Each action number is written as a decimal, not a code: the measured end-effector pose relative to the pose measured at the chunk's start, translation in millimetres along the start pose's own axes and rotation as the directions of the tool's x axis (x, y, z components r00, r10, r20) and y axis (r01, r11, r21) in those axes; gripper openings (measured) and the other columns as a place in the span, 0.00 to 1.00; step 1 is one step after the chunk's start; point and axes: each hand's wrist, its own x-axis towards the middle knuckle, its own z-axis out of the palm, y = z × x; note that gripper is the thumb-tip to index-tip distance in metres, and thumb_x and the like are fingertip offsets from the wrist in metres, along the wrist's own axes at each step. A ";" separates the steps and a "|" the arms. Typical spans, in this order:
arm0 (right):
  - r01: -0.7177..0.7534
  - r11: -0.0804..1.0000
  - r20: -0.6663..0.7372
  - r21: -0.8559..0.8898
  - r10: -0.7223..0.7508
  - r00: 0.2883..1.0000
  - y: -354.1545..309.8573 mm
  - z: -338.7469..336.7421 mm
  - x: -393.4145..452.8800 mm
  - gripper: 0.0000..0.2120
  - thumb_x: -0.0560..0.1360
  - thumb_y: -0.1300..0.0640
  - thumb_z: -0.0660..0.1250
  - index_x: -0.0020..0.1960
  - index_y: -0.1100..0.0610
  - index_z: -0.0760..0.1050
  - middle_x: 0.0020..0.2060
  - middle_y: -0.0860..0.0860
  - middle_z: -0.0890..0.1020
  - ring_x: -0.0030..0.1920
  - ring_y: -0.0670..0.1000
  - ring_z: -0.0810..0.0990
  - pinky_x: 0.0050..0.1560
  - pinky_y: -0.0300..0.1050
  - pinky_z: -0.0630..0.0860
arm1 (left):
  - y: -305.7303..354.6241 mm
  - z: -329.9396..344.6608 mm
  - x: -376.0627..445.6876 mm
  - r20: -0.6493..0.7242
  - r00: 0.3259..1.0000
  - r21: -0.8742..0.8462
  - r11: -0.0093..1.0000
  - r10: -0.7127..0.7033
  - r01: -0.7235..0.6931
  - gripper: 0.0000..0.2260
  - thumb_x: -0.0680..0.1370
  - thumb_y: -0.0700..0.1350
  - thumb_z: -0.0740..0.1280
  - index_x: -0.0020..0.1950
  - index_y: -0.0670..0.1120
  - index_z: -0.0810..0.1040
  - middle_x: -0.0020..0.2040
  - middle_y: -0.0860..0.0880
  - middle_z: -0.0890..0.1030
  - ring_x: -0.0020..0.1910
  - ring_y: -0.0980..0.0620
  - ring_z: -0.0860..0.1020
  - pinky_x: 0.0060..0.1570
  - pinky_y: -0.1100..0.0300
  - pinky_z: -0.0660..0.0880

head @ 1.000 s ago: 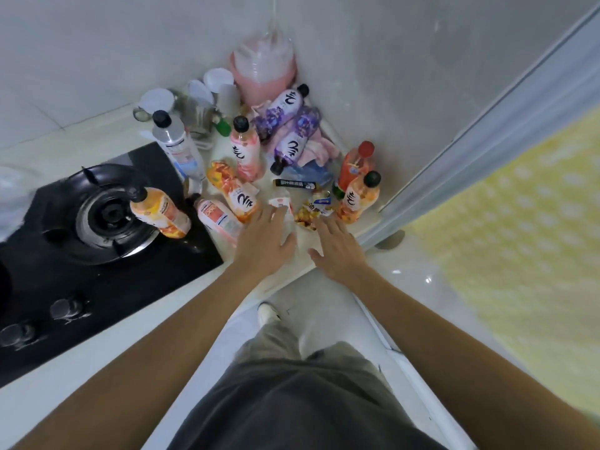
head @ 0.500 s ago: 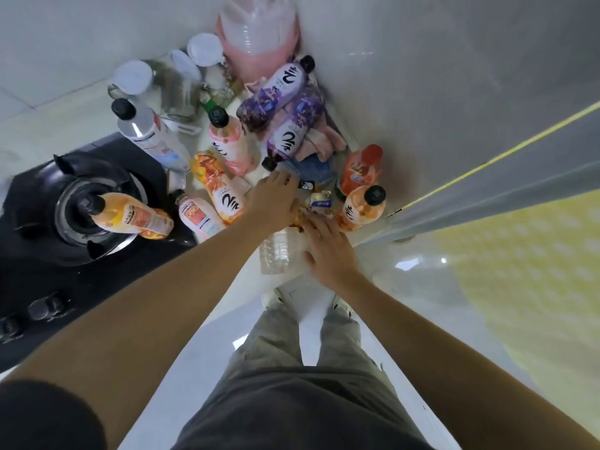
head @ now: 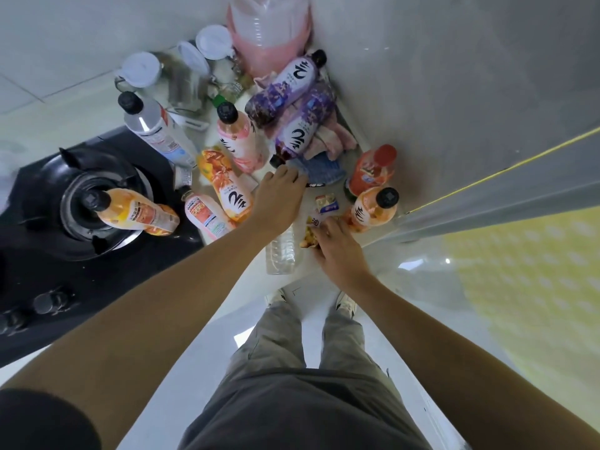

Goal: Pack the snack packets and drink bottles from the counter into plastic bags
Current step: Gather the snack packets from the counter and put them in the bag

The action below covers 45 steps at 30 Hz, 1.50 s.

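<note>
Left hand (head: 279, 198) reaching far over crowded counter (head: 97, 108), fingers flat, holding nothing. Right hand (head: 336, 246) pressing on snack packet (head: 311, 233) near edge (grip hidden). Grabbing packets first, not knocking bottles.

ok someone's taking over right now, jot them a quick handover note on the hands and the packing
Left hand: reaching over the counter among the bottles; grip hidden.
Right hand: on the yellow snack packet at the counter edge; grip unclear.
Small blue snack packet lies just beyond it. Clear bottle lies between the hands; orange bottle stands right; another orange bottle lies on the stove.
No bag visible; everything is left to pack.
</note>
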 end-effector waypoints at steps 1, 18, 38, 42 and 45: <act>0.005 1.000 0.001 0.003 -0.005 1.000 -0.8 -0.4 0.6 0.22 0.71 0.57 0.77 0.63 0.60 0.76 0.61 0.59 0.74 0.61 0.61 0.74 0.52 0.56 0.83 | -0.9 -0.9 -4.0 -0.026 1.000 -0.017 1.000 -0.011 0.011 0.09 0.78 0.39 0.68 0.57 0.42 0.77 0.53 0.43 0.79 0.51 0.41 0.75 0.45 0.50 0.70; 0.427 0.877 -0.242 0.221 -0.374 0.895 -64.9 -63.4 -3.5 0.22 0.76 0.54 0.74 0.66 0.61 0.79 0.56 0.57 0.76 0.58 0.58 0.76 0.58 0.50 0.78 | 6.5 -61.2 -188.3 -0.163 0.672 -0.428 0.666 -0.722 0.611 0.10 0.86 0.49 0.56 0.50 0.45 0.71 0.46 0.48 0.75 0.41 0.43 0.75 0.34 0.53 0.65; 0.914 0.324 -0.090 0.245 -0.931 0.354 -434.2 -6.9 -106.0 0.21 0.76 0.55 0.74 0.67 0.59 0.78 0.54 0.51 0.74 0.56 0.52 0.73 0.57 0.44 0.75 | 0.6 -100.6 -596.1 -0.227 -0.226 -0.587 -0.052 -0.947 0.808 0.13 0.86 0.50 0.54 0.45 0.46 0.68 0.40 0.50 0.73 0.35 0.47 0.72 0.34 0.51 0.67; 0.924 0.276 -0.073 0.264 -0.950 0.305 -536.7 32.6 -148.4 0.22 0.77 0.54 0.74 0.69 0.58 0.77 0.54 0.50 0.73 0.55 0.51 0.72 0.56 0.45 0.75 | -17.9 -105.6 -699.5 -0.205 -0.324 -0.630 -0.129 -0.924 0.766 0.13 0.86 0.51 0.53 0.45 0.47 0.68 0.41 0.49 0.74 0.38 0.46 0.73 0.37 0.50 0.69; 0.930 0.234 -0.076 0.284 -0.961 0.265 -603.2 56.0 -177.9 0.23 0.76 0.55 0.75 0.69 0.58 0.77 0.53 0.49 0.72 0.54 0.50 0.72 0.54 0.45 0.76 | -33.8 -111.3 -766.8 -0.184 -0.363 -0.630 -0.174 -0.913 0.757 0.12 0.86 0.50 0.53 0.49 0.46 0.70 0.44 0.48 0.76 0.41 0.44 0.74 0.39 0.50 0.68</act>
